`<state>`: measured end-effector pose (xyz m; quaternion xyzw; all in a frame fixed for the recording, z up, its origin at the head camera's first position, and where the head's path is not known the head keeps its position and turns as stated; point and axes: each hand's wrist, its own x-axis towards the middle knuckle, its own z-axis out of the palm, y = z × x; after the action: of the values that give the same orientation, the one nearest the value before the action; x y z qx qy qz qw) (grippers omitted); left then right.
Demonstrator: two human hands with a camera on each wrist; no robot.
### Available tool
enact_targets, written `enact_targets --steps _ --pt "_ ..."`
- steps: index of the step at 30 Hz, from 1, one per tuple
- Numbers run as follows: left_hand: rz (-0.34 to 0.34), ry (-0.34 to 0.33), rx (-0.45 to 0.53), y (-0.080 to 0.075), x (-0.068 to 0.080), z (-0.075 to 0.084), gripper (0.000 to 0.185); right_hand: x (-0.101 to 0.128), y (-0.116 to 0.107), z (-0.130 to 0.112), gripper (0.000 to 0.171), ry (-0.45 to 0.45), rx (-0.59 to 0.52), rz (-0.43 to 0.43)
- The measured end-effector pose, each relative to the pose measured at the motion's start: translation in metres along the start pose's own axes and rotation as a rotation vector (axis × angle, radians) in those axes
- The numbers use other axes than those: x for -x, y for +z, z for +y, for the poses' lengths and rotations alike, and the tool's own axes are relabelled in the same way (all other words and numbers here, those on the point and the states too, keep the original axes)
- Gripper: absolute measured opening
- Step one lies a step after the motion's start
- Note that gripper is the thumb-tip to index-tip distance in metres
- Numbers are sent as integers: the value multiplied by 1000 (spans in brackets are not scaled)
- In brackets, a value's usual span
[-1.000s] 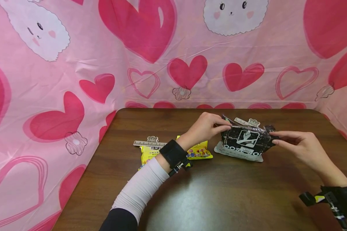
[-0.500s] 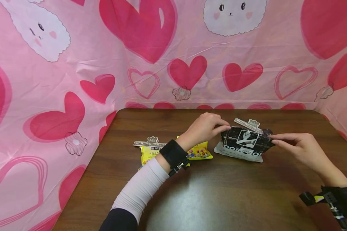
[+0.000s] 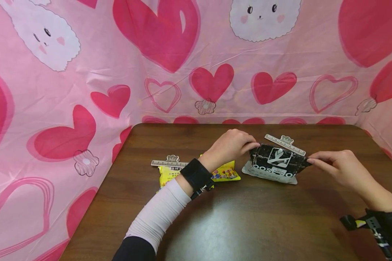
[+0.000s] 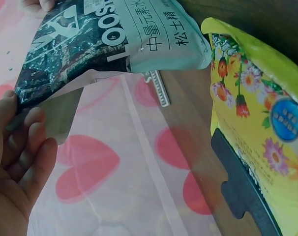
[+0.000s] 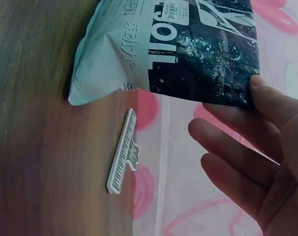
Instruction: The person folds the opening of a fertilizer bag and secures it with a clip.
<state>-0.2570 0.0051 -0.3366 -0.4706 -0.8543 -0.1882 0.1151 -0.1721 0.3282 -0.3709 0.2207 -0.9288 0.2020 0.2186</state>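
Fingers [image 3: 248,145] of left hand [image 3: 230,146] pinching black bag [image 3: 276,163] top-left corner, right hand [image 3: 338,166] pinching top-right, ruler clip [image 3: 285,144] behind, yellow bag [image 3: 227,172] left on table [image 3: 248,217]

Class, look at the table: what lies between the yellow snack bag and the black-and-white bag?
In the head view, only the left hand lies between the flowered yellow snack bag and the black-and-white foil bag, over bare brown wooden table.

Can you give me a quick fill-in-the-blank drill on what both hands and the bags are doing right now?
1. The left hand and right hand pinch opposite top corners of the ____ snack bag.
2. The loose sealing clip lies on the table ____ that bag.
3. The yellow snack bag lies under the ____ wrist.
4. The yellow bag's top is closed by a ____.

Missing words: black; behind; left; clip
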Motion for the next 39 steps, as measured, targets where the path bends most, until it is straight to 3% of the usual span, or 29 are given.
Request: enact_targets --steps 8,18,25,31,39 --pt "9 13 -21 1 1 -1 22 -5 -1 0 20 -107 124 30" --pt "-7 39 25 2 2 -1 21 -4 -2 2 26 -192 86 34" --pt "-1 68 23 0 2 3 23 -1 -6 2 13 -203 38 20" --pt "-37 73 30 -2 4 9 23 2 -11 4 32 -227 12 -37" --pt "-82 88 75 -4 10 18 25 7 -18 5 33 -204 -110 -178"
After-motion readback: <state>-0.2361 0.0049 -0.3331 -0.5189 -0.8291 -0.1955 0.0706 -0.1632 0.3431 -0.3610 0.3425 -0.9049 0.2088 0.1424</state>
